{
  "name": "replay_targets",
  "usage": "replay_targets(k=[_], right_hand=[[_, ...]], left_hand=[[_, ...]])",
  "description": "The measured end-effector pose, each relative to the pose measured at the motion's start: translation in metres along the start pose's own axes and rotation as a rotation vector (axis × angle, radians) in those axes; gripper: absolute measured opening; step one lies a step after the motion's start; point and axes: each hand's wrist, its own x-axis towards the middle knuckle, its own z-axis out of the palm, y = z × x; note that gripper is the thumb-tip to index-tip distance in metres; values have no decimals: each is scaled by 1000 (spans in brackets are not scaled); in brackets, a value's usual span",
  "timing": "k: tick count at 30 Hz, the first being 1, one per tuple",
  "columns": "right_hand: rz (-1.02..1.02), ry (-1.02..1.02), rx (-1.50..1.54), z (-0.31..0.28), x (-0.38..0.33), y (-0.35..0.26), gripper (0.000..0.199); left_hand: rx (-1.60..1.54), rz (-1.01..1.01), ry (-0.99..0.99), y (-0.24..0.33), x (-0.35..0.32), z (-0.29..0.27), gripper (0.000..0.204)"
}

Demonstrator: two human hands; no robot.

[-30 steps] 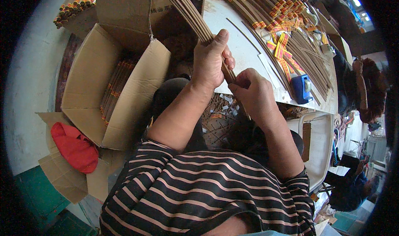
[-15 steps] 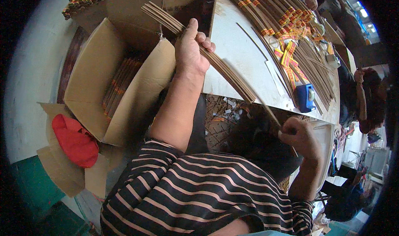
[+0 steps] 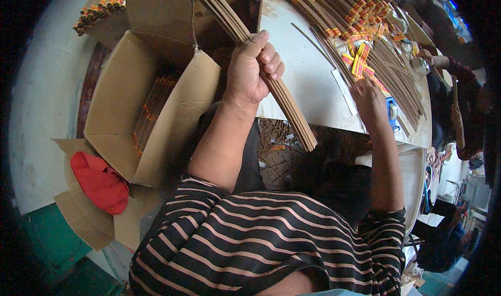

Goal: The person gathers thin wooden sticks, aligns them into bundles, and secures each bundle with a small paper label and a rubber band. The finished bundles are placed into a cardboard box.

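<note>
Item: bundle of slim brown sticks (image 3: pixel 292 111), clamped in the left hand (image 3: pixel 249 69), aslant, its lower end just past the edge of the white surface (image 3: pixel 305 61). Item: right hand (image 3: pixel 369 103), newly moved from below the bundle, where it drew out a single stick, to beside the red-and-yellow strips (image 3: pixel 360 58) and near the blue tape dispenser (image 3: pixel 392 111); from here I cannot tell whether its fingers are closed on anything. Consequence, as I judge it: the bundle is thinned by one, the left hand alone supporting it.
</note>
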Motion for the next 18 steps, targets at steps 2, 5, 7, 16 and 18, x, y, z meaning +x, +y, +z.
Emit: replay_targets(k=[2,5,7,16,18], right_hand=[[12,-8,412,3,-4,-32,31],[103,-496,1137,-6,-24,-103,37],[190,-812,1223,-6,-29,-122,36],[36,-479,637,1,-57,-124,22],[67,-568,842,-4,-64,-121,20]], left_hand=[[28,-15,-43,-5,-3,3,34],[34,-66,-167,-15,-7,10,36],[38,-87,-144,-17,-10,16,35],[32,96,-39,6,-7,10,31],[9,83,-159,8,-11,17,29]])
